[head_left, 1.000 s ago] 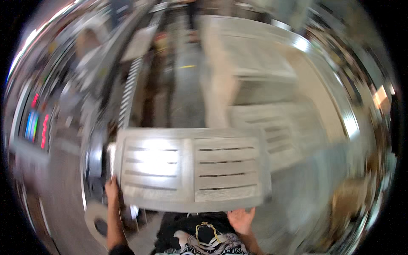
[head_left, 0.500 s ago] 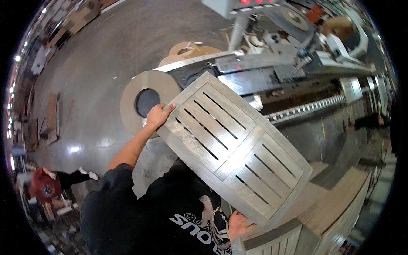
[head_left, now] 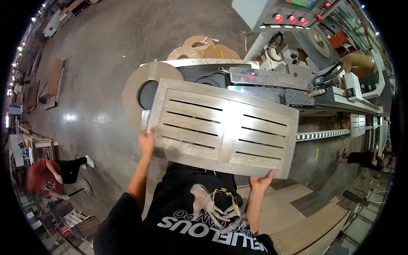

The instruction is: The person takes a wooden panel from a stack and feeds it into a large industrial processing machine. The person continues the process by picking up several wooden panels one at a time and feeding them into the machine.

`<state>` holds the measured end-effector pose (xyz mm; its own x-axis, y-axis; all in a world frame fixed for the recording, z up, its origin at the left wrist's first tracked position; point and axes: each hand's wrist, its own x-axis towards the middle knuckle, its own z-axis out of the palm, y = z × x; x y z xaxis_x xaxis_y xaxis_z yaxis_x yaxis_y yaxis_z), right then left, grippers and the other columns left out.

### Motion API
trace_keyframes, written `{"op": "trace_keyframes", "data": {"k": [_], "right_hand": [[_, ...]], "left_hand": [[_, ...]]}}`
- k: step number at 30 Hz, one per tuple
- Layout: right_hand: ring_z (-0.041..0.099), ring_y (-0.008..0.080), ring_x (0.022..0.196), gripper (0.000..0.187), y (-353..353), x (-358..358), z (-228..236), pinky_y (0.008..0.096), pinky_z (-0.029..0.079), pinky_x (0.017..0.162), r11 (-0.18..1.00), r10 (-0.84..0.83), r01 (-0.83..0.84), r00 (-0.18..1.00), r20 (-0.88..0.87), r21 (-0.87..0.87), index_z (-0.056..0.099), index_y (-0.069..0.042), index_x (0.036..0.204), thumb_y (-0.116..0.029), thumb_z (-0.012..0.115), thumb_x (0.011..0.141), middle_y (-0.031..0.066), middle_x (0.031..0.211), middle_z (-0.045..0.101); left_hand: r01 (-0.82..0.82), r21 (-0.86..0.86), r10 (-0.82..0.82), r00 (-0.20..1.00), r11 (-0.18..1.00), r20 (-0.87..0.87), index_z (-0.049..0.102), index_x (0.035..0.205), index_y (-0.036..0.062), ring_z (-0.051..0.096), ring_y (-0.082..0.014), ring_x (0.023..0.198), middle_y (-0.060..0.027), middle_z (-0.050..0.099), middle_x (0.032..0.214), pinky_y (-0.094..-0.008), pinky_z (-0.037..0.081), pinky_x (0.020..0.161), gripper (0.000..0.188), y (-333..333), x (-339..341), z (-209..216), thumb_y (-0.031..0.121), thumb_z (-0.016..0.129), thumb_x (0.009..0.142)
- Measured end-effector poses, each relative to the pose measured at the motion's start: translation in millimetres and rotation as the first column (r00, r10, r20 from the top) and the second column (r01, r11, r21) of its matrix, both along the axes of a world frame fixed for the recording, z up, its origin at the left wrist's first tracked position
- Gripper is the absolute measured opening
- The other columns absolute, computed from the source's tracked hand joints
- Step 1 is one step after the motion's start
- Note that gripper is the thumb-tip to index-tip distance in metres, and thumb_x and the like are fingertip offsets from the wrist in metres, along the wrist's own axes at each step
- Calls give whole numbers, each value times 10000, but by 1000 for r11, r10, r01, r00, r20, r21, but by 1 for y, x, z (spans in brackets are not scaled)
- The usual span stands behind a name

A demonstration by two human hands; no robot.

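Note:
Between my two hands is a grey-brown slatted wooden panel (head_left: 229, 136), framed, with two groups of dark parallel slots. It is held in front of my body, nearly level, its right end a little lower in the picture. My left hand (head_left: 147, 142) grips the near left corner, thumb on the face and the other fingers hidden beneath. At the near right corner my right hand (head_left: 260, 182) holds the edge, thumb on top. Just past the panel's far edge stands a machine with a metal bed (head_left: 267, 78); the panel covers part of it.
Left of the machine lies a large tan roll of banding (head_left: 129, 87); smaller rolls (head_left: 221, 52) are behind. A control box with red lit buttons (head_left: 291, 19) overhangs far right. Wooden boards (head_left: 306, 221) are stacked at my lower right. One person (head_left: 44, 176) is at left, another (head_left: 365, 159) at right.
The panel has turned from a steep diagonal to nearly level, its right end swinging away from me. My right hand has risen with it from beside the stacked boards, and my view has shifted.

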<state>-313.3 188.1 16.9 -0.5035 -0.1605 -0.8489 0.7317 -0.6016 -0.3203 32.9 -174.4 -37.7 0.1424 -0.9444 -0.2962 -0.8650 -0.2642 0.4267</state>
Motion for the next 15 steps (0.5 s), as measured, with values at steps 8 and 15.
{"op": "trace_keyframes", "data": {"k": [8, 15], "right_hand": [[450, 265, 1308, 585, -16, -92, -50, 438, 333, 1125, 974, 208, -210, 978, 35, 86, 448, -122, 1429, -522, 445, 1002, 72, 1451, 467], [460, 281, 1305, 560, -24, -144, -78, 460, 339, 1127, 928, 370, -370, 929, 10, 46, 449, -140, 1427, -509, 452, 1005, 52, 1454, 473]], "left_hand": [[-117, -7, 116, 989, 993, -96, 685, 1043, -73, 661, -388, 977, -281, 678, 1050, -435, 487, 876, 709, 51, -38, 1, 605, 648, 838], [-73, 82, 91, 966, 994, -242, 647, 1096, -75, 634, -232, 847, -174, 697, 910, -371, 494, 788, 645, 50, -53, -9, 504, 738, 826]]}}
